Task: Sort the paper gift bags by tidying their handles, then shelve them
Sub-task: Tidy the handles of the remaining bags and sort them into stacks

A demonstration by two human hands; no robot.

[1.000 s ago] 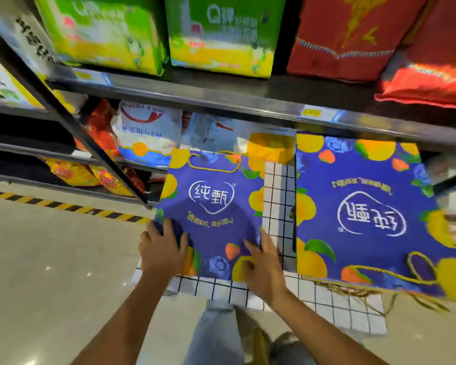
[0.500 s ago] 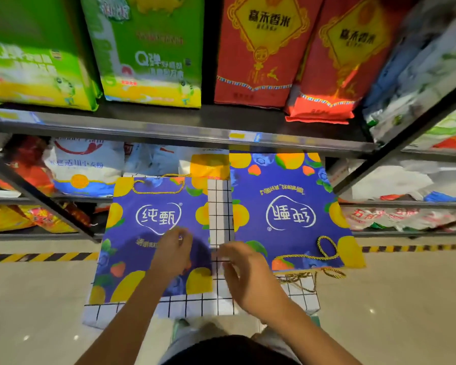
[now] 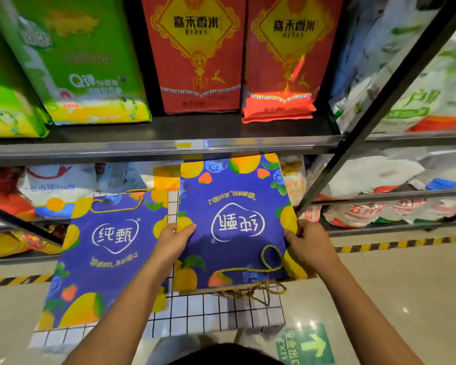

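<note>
Both hands' grip clamped on edges of upside-down purple fruit-print bag [image 3: 234,225]: left hand [image 3: 174,239], right hand [image 3: 307,246].

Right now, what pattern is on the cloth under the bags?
The cloth is white with a thin black grid of squares, clearest in the head view.

left bag [image 3: 108,259] | right bag [image 3: 234,227] beside | both on board [image 3: 221,312]

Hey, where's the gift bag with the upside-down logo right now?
In the head view it's right of centre, the upside-down gift bag held between the left hand and right hand, beside the upright gift bag, over the grid-patterned surface.
</note>
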